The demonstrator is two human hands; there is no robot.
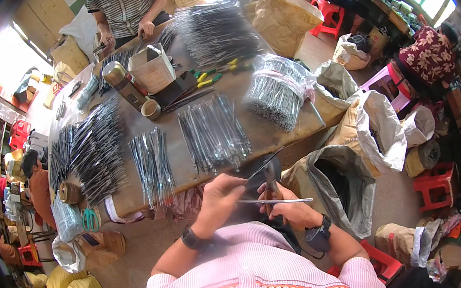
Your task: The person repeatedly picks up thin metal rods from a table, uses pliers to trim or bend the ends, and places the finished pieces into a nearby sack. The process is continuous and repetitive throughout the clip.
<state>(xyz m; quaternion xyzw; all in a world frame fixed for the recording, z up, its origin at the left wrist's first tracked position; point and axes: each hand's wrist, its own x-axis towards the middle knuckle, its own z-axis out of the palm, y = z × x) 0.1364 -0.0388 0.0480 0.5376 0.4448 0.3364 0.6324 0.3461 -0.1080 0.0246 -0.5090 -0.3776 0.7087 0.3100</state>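
My left hand (218, 199) is closed, pinching a thin dark metal rod (265, 164) that slants up and away from the fingertips. My right hand (291, 208) is closed round a dark and brown hand tool (271, 189) whose kind I cannot make out. A bright silver rod (302, 200) lies across the right hand, reaching toward the left. Both hands are close together, just off the table's near edge. On the table beyond them lie a spread of shiny thin rods (214, 134) and a smaller row of rods (151, 166).
The table (176, 180) also carries a plastic-wrapped rod bundle (278, 93), yellow-green pliers (208, 80), a flask (122, 82) and an open box (152, 69). An open sack (344, 181) stands at my right. A person (123, 3) works across the table.
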